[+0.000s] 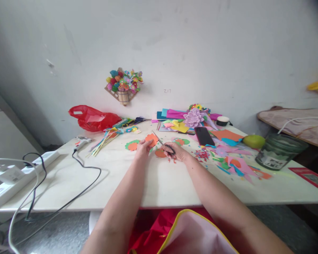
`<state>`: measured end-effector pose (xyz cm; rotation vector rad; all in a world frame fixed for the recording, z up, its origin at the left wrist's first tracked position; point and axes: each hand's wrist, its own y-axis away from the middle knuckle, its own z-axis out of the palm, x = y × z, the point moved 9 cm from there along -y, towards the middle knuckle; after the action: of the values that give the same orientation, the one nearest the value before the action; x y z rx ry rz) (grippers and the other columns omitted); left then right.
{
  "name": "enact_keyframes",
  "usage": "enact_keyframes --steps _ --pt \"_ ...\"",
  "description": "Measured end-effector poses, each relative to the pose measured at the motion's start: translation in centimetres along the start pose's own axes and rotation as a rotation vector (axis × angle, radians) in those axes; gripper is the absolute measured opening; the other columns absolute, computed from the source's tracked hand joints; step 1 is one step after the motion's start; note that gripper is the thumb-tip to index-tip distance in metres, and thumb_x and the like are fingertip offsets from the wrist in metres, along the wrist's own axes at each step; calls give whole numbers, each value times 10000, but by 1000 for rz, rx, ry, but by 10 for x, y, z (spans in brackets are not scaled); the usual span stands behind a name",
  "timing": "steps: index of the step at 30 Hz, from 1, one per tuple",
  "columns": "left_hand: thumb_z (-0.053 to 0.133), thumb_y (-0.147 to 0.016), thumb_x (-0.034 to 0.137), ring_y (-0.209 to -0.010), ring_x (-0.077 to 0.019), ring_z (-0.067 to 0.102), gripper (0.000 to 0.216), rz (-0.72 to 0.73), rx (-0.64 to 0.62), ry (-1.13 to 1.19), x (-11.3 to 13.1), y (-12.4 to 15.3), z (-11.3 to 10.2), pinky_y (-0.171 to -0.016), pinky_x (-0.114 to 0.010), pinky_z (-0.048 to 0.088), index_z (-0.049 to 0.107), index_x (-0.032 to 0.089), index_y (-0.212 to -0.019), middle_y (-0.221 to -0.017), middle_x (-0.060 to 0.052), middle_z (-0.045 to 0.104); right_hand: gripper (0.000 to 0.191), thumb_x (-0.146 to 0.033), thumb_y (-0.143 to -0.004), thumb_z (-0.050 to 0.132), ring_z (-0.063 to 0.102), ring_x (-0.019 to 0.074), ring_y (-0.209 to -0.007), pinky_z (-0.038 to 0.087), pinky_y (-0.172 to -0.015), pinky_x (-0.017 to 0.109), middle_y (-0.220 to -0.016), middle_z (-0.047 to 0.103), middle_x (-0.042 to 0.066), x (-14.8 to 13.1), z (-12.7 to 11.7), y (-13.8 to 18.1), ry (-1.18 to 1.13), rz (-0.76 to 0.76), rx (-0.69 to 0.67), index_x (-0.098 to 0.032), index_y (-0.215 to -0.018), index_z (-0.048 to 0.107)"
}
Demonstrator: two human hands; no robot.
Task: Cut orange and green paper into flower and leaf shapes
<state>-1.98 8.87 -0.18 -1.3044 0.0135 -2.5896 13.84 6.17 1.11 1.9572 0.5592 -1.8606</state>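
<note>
Over the middle of the tabletop (122,183), the left hand (143,146) is pinching an orange scalloped piece (152,139), its grip narrow. The right hand (177,153) is holding scissors (161,141) in its grip by the black handles, the blades pointing toward that piece. On the wall, a small basket (123,98) is carrying a bunch of colourful flowers (125,80). Toward the back left, a red plastic bag (94,119) is slumping, its contents hidden. On the right, a green glass jar (278,153) is standing beside a yellow-green object (254,141), its inside looking too dim to read.
</note>
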Motion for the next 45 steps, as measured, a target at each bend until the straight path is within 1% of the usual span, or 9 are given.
enact_keyframes --steps 5,11,17,24,27,34,39,42,45 --pt "900 -517 128 -586 -123 682 274 -8 2 2 0 0 -1 -621 -216 575 669 165 -658 -660 -11 728 372 -484 -760 778 430 57 -366 307 -297 159 -529 546 -59 -1 1 1 -13 19 15 -165 -782 587" --pt "887 -533 119 -589 -130 686 250 -12 2 3 -1 -1 -2 -629 -227 575 693 161 -684 -670 -17 734 365 -474 -756 790 432 55 -364 316 -297 150 -526 547 -56 1 -1 0 -7 31 22 -160 -784 607" --pt "890 -549 121 -603 -146 698 246 -14 0 -7 -2 -2 -3 -666 -258 582 694 153 -695 -678 -31 734 266 -391 -785 744 428 64 -359 373 -303 173 -535 545 -61 3 0 -2 -26 22 -6 -176 -767 588" --pt "889 -533 130 -586 -139 690 242 -6 13 -11 0 -1 -2 -610 -230 574 691 157 -670 -672 -31 740 288 -382 -749 773 419 61 -360 399 -305 174 -524 536 -64 4 -1 -4 -11 19 2 -176 -730 573" --pt "892 -523 126 -574 -134 681 245 -9 15 -4 1 0 -1 -605 -229 574 686 154 -655 -654 -29 731 274 -379 -764 768 408 62 -343 423 -305 190 -519 528 -69 6 -2 -6 -5 9 2 -172 -745 589" --pt "893 -542 115 -610 -145 703 251 -3 10 -2 3 1 -1 -648 -244 592 687 154 -681 -675 -26 734 210 -339 -796 734 404 57 -328 406 -300 180 -514 535 -63 5 -2 -5 8 13 17 -157 -774 632" --pt "883 -581 110 -681 -168 735 242 -7 1 -5 2 0 -1 -703 -273 603 708 150 -743 -755 -49 767 217 -339 -783 753 410 61 -328 384 -284 177 -514 534 -64 6 -2 -5 8 20 15 -162 -771 628" --pt "881 -580 115 -700 -180 743 241 1 -5 -1 3 0 0 -716 -285 606 714 152 -750 -777 -59 778 209 -339 -791 738 411 62 -326 406 -292 183 -513 535 -66 6 -2 -4 12 27 17 -163 -772 626" --pt "881 -568 126 -691 -178 739 236 6 -3 -7 3 0 0 -694 -277 603 716 158 -734 -765 -53 775 201 -340 -800 720 416 62 -323 430 -307 188 -513 539 -65 5 -1 -4 15 31 18 -163 -775 628"
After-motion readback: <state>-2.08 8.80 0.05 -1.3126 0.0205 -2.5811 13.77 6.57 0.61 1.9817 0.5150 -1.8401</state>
